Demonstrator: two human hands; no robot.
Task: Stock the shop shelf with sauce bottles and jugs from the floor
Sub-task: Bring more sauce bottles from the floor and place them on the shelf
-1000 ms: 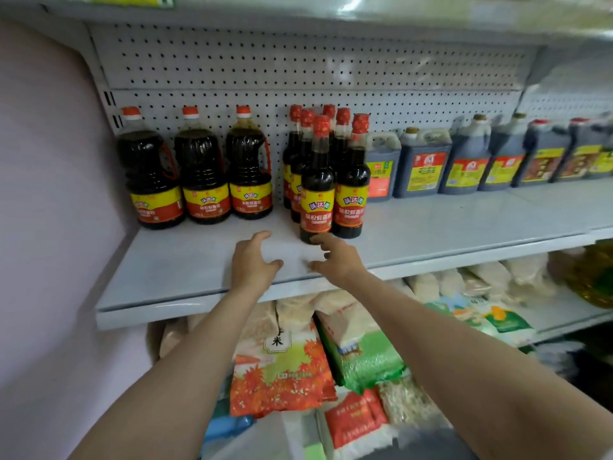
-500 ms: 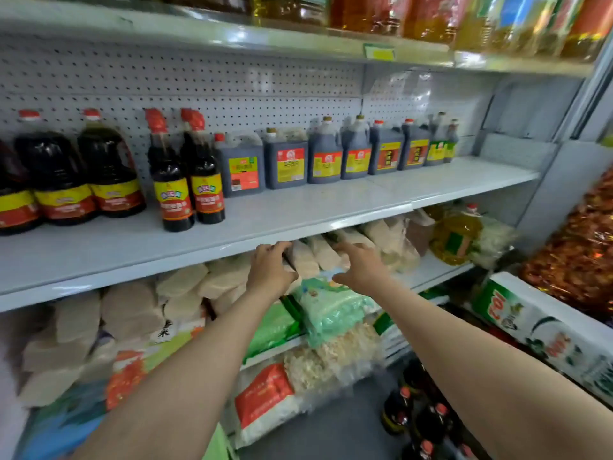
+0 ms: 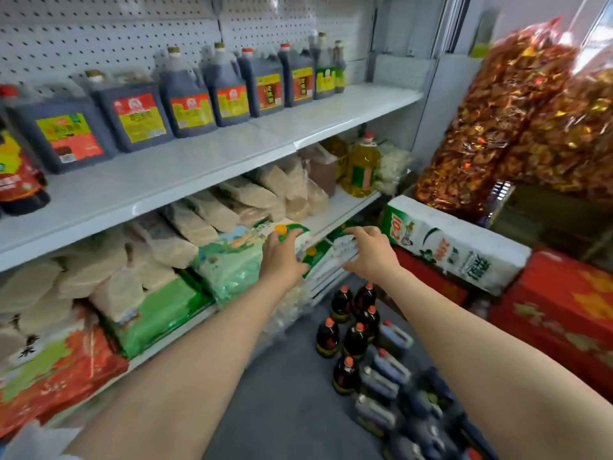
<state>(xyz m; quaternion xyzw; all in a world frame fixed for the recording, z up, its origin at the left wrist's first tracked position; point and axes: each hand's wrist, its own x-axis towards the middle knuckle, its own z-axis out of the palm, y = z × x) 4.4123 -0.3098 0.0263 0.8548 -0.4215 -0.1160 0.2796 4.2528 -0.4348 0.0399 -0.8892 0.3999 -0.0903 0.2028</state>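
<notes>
— Dark sauce jugs [image 3: 139, 116]: where are they listed?
— A row is recorded along the back of the white shelf [image 3: 205, 161], against the pegboard [image 3: 99, 38], with yellow, red and green labels facing out. A round red-labelled bottle [image 3: 18, 175] is noted at the shelf's left edge, partly cut off by the frame.

— And the stock yet to be shelved?
— Red-capped sauce bottles [image 3: 351, 323] are entered as standing upright on the grey floor [image 3: 285, 393], in a cluster. Squarer jugs [image 3: 384, 390] are logged just beside them, lower right; these are blurred.

— How are the hands entered?
— Both arms are extended forward. The left hand [image 3: 282, 257] is shown with fingers loosely curled and slightly apart, nothing gripped, in front of a green bag [image 3: 232, 263] on the lower shelf. The right hand [image 3: 371, 254] is shown with fingers spread and bent, nothing held, above the floor bottles and well apart from them.

— Other items?
— Pale sacks [image 3: 212, 214] and an oil bottle [image 3: 363, 167] are listed on the lower shelf; a white carton [image 3: 454, 244], red boxes [image 3: 557, 317] and bagged snacks [image 3: 517, 111] at right.
</notes>
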